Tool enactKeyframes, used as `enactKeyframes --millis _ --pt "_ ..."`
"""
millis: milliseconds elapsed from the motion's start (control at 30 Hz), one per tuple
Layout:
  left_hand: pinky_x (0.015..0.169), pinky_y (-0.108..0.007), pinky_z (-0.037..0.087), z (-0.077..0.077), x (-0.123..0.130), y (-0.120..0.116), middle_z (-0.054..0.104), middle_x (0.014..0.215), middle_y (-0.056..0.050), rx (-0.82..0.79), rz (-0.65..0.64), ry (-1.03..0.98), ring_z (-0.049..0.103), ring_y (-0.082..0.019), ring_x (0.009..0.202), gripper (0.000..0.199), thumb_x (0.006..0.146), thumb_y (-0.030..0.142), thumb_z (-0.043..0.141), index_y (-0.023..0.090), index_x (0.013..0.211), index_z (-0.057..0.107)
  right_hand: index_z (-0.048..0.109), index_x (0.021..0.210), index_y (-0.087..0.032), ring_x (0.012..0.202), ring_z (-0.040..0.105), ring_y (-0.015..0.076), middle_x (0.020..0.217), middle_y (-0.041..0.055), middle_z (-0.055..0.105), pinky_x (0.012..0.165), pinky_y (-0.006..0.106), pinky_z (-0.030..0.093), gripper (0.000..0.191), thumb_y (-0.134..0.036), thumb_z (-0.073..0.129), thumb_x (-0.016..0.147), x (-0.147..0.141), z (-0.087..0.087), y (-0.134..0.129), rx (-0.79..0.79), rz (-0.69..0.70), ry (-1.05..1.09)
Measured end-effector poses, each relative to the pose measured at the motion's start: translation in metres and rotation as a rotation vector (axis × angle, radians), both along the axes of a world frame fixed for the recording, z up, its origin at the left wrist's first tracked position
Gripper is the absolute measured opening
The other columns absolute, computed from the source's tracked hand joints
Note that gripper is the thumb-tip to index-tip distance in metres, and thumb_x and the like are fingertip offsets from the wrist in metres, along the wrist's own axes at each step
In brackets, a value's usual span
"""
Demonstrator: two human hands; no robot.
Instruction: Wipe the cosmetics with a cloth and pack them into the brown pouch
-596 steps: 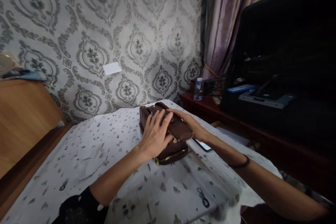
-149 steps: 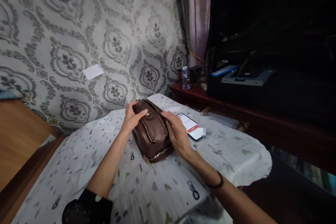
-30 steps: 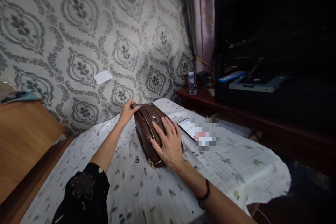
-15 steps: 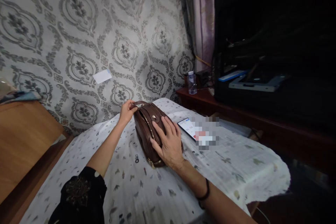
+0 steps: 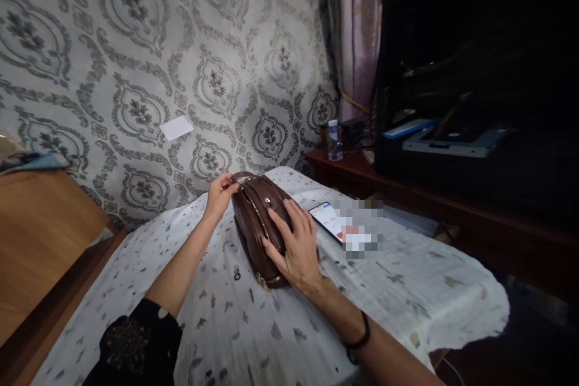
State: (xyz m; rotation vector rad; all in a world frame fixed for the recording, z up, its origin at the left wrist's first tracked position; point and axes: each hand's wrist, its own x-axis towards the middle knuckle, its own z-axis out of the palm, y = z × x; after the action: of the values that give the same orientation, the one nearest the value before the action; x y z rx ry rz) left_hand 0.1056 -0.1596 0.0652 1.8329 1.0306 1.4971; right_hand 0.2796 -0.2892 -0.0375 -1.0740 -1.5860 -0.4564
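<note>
A brown leather handbag (image 5: pixel 257 211) lies on the patterned white cloth, with a gold-toothed zipper (image 5: pixel 257 208) along its top and a gold pull hanging at its near end. At the far end, my left hand (image 5: pixel 220 196) is closed in a pinch by the zipper's end, close to the bag's handle (image 5: pixel 242 175). The small part between those fingertips is hidden. My right hand (image 5: pixel 296 247) rests open on the bag's right side, fingers spread over the leather, the thumb beside the zipper.
A phone (image 5: pixel 325 220) with a lit screen lies right of the bag, partly blurred out. The white cloth (image 5: pixel 239 338) covers the surface beneath. A clear plastic bottle (image 5: pixel 335 143) stands on the dark red table (image 5: pixel 319 158). A wooden board (image 5: pixel 45 235) is at left.
The gap along the zipper at the bag's far end has narrowed. My left hand stays at that end, and my right hand keeps its place on the bag. The view has shifted slightly.
</note>
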Motion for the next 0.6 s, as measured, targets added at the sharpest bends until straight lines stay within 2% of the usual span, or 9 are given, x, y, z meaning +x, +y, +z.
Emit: enactKeyframes --millis 167,300,600 --pt "0.061 -0.024 0.040 -0.005 0.002 0.002 0.059 0.063 0.004 0.017 0.020 0.008 0.053 -0.013 0.060 0.019 0.068 0.029 0.068 0.018 0.082 0.062 0.055 0.132 -0.017 0.140 0.043 0.0326 0.144 0.0199 0.050 0.111 0.057 0.038 0.037 -0.029 0.050 0.097 0.001 -0.002 0.001 0.030 0.024 0.030" --pt "0.068 -0.025 0.044 -0.010 0.006 0.001 0.061 0.071 0.002 0.054 0.052 0.041 0.057 -0.014 0.068 0.016 0.073 0.028 0.066 0.019 0.084 0.061 0.056 0.133 -0.018 0.140 0.044 0.0328 0.144 0.0194 0.050 0.111 0.057 0.039 0.037 -0.030 0.051 0.097 0.001 -0.001 0.000 0.027 0.012 0.010" --pt "0.087 -0.033 0.049 -0.022 0.011 -0.025 0.068 0.101 -0.006 0.146 0.115 0.191 0.063 -0.021 0.098 0.020 0.083 0.029 0.063 0.021 0.102 0.061 0.054 0.138 -0.021 0.142 0.040 0.0333 0.149 0.0192 0.046 0.112 0.057 0.037 0.044 -0.036 0.053 0.097 0.004 -0.001 -0.001 -0.031 -0.029 -0.074"
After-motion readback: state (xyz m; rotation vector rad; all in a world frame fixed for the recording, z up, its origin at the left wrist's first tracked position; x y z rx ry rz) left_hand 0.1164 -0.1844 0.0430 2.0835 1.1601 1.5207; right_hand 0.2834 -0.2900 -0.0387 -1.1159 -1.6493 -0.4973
